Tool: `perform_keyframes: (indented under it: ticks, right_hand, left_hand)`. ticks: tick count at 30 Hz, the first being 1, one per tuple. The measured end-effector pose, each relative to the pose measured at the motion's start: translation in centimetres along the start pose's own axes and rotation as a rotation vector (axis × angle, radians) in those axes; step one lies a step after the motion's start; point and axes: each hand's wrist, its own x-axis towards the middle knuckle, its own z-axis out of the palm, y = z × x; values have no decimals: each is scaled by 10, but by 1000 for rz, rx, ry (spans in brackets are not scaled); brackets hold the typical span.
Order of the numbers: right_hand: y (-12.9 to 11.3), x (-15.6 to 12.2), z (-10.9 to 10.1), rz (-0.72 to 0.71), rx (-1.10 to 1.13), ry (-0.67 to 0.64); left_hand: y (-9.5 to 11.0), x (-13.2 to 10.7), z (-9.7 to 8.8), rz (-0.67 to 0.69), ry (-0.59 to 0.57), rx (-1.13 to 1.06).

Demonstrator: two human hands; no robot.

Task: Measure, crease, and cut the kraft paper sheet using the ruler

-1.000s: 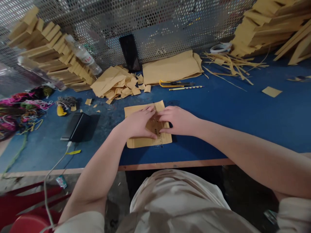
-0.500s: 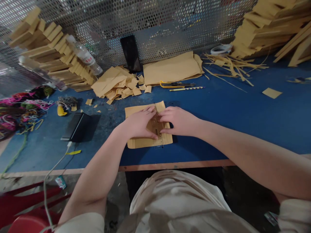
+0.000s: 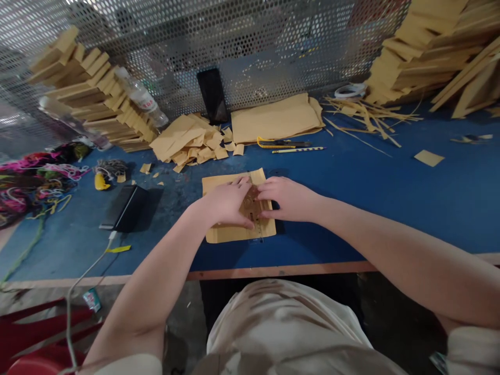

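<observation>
Seemingly, the left hand [image 3: 227,204] lay spread on the brown paper [image 3: 228,234], toward six o'clock on the bench [image 3: 332,250], to steady the clear ruler [image 3: 252,207] from nine o'clock, while the right hand [image 3: 287,198], loosely bent, braced it from three, neither clenched.

Centre: kraft paper tan [image 3: 230,234]; ruler [image 3: 257,229] on it clear, dark markings. Counter [image 3: 351,177] deep blue, brown front edge. Above centre: utility knife [image 3: 283,143] yellow and black; pencil [image 3: 299,150] pale yellow, dark patches along one end. Upper middle: phone [image 3: 213,96] black. Far left: yarn [image 3: 19,182] pink, green, white. Top: mesh panel [image 3: 265,41] grey, round-hole pattern. Bottom middle: shirt [image 3: 281,323] beige.
</observation>
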Motion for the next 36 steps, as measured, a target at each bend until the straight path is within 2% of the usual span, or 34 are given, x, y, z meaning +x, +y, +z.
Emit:
perform_keyframes:
  ticks: [3,5,7,9,12,19,23,26,31,36]
  right_hand:
    - [12,-2,-7,18,-1,131]
    - [24,-5,-11,106,-51,242]
    - [37,-9,-14,222,-124,277]
    - [47,-12,-15,299,-191,220]
    - [53,-11,-14,323,-272,108]
    - [36,-1,-17,339,-312,57]
    - [28,4,-21,442,-232,123]
    - [24,9,-22,546,-80,181]
    - [19,17,-15,671,256,114]
    - [16,25,-8,728,395,81]
  left_hand:
    - [2,2,-3,-19,-15,22]
    - [4,4,-4,-35,-31,44]
    - [6,5,-6,-39,-48,60]
    - [7,6,-7,-44,-66,65]
    - [8,6,-7,-68,-85,73]
    - [6,5,-5,-38,-74,94]
    - [9,4,-8,-50,-81,97]
    - [12,2,-11,-75,-82,99]
    - [12,5,-9,-69,-74,138]
    - [11,11,-8,-61,-71,184]
